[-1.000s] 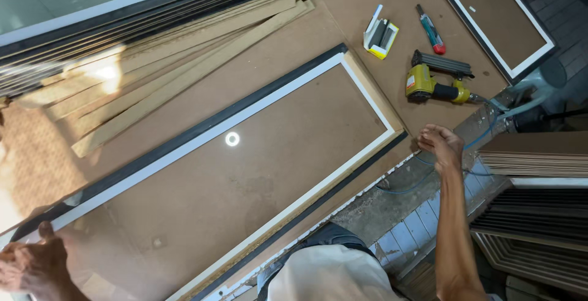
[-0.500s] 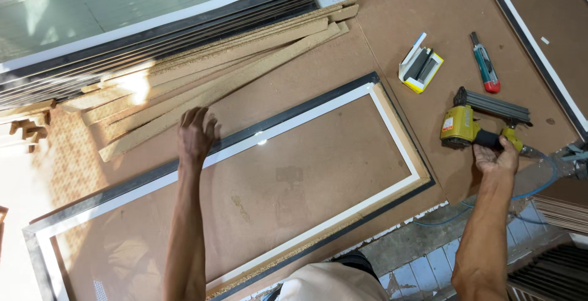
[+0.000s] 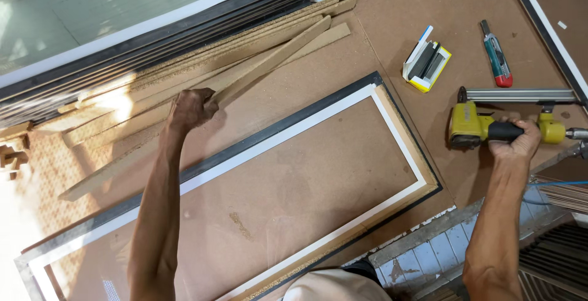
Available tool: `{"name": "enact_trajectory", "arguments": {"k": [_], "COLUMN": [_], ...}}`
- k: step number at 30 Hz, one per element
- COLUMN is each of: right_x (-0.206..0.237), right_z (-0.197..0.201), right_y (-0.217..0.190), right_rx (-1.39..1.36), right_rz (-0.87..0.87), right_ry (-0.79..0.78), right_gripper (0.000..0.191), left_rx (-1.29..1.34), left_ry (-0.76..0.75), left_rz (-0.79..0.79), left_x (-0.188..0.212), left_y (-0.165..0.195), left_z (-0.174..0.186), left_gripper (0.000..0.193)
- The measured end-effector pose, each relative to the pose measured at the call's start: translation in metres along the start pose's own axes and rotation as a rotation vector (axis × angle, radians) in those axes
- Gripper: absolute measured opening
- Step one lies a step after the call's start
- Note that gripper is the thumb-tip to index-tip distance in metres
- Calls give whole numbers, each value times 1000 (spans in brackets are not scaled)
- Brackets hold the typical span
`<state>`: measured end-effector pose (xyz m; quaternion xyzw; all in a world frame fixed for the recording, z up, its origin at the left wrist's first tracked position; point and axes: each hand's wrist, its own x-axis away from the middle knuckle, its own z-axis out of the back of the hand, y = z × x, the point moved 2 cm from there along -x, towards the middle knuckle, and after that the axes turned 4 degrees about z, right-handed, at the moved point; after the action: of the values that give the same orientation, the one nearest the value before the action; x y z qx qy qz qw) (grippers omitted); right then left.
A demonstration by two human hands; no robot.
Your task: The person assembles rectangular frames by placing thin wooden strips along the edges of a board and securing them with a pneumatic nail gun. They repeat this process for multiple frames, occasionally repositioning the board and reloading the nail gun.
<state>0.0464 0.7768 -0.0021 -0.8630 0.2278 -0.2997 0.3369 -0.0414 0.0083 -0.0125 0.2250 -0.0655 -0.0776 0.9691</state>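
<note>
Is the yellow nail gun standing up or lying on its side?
Lying on its side: the nail gun rests flat on the board, right hand around its handle.

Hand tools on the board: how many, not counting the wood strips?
2. A yellow nail gun at the right edge, gripped by the right hand; a green and red utility knife lying above it. Others may lie out of frame.

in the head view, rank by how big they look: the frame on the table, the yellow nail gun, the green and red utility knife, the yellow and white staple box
1. frame
2. yellow nail gun
3 and 4. utility knife and staple box: the knife is longer, the box wider, too alike to rank.
</note>
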Motion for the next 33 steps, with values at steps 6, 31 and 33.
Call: {"name": "enact_trajectory", "arguments": {"k": [6, 31, 33], "right_x": [17, 42, 42], "right_z": [-8, -35, -33], "right_y": [15, 46, 45], "right_rx": [135, 403, 403], "right_rz": [241, 485, 491], "right_ry": [-223, -376, -380], "right_gripper": [20, 24, 23], "left_rx": [325, 49, 22], "left_ry": [-167, 327, 297], "left_rz": [97, -187, -174], "left_x": [19, 91, 104], "left_y": [-10, 65, 74], "left_z": [-6, -49, -54], "left_gripper": [24, 13, 12]}}
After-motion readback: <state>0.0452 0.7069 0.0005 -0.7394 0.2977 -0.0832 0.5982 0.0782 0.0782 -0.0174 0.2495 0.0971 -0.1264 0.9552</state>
